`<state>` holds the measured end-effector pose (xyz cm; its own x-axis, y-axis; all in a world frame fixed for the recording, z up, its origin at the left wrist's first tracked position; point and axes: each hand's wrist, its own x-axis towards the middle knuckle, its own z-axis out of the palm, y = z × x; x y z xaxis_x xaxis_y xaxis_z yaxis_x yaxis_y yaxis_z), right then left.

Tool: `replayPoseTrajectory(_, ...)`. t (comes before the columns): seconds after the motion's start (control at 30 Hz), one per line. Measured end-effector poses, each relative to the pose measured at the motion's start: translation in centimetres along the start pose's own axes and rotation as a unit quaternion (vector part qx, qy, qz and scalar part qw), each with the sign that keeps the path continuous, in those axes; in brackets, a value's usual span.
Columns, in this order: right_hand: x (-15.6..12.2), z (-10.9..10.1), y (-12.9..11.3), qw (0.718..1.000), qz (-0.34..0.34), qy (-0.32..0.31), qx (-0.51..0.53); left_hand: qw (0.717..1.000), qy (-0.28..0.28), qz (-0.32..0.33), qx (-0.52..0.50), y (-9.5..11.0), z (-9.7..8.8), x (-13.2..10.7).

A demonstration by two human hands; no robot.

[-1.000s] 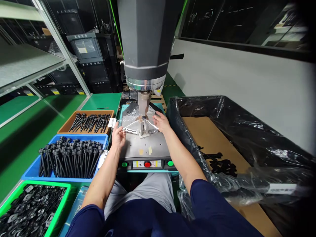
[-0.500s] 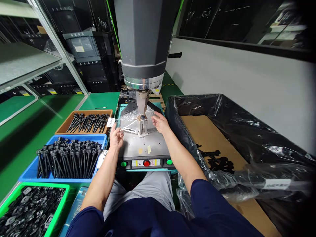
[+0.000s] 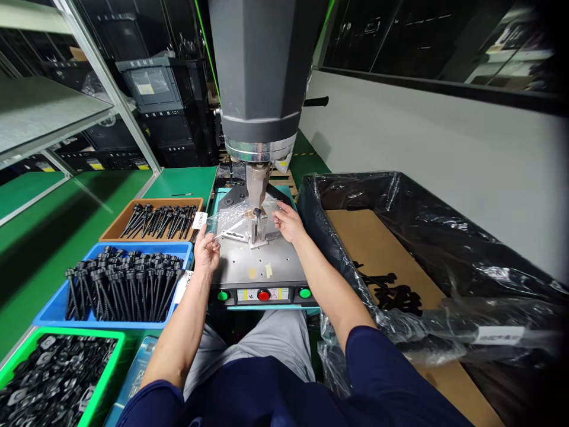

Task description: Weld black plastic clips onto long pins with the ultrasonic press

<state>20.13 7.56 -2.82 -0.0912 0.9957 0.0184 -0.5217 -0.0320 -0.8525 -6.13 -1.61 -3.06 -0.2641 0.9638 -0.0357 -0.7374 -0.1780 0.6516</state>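
Observation:
A clear plastic film (image 3: 229, 216) stretches between my two hands at the press machine (image 3: 260, 71). My left hand (image 3: 207, 249) is closed on its left end, near the brown bin's white label. On the other side my right hand (image 3: 290, 223) pinches the right end, thumb and fingers close together. The film crosses at the metal fixture (image 3: 257, 228), under the machine's tip (image 3: 256, 184). A small black part (image 3: 256, 212) sits on top of the fixture. I cannot tell whether the film touches it.
At left stand a brown bin (image 3: 106, 236) and a blue bin (image 3: 190, 252) of black ribbed parts, and a green bin (image 3: 120, 341) of small black pieces. A box lined with black plastic (image 3: 400, 190) stands at right. Buttons (image 3: 264, 295) line the machine's front.
My left hand has shifted slightly down and left, still on the film. My right hand stays in nearly the same place. The bins and machine look unchanged.

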Motion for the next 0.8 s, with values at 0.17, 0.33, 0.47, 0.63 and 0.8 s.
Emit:
replayPoseTrajectory(0.17,-0.2,-0.1,0.1,1.000,0.006,-0.003,0.004,1.000,0.021,-0.001,0.011,-0.5,-0.5,0.1)
replayPoseTrajectory(0.33,-0.2,-0.3,0.3,1.000,0.017,0.000,0.003,0.999,0.045,-0.009,0.016,-1.0,-1.1,0.2)
replayPoseTrajectory(0.47,-0.2,-0.4,0.4,1.000,0.024,0.011,0.003,0.997,0.066,-0.021,0.023,-1.2,-1.2,0.0)
replayPoseTrajectory(0.63,-0.4,-0.4,0.6,0.999,0.033,0.018,0.014,0.993,0.108,-0.034,0.037,-1.6,-1.5,-0.5)
replayPoseTrajectory(0.8,-0.5,-0.2,0.6,0.998,0.046,0.040,0.010,0.983,0.144,-0.077,0.082,-2.1,-2.1,-0.9)
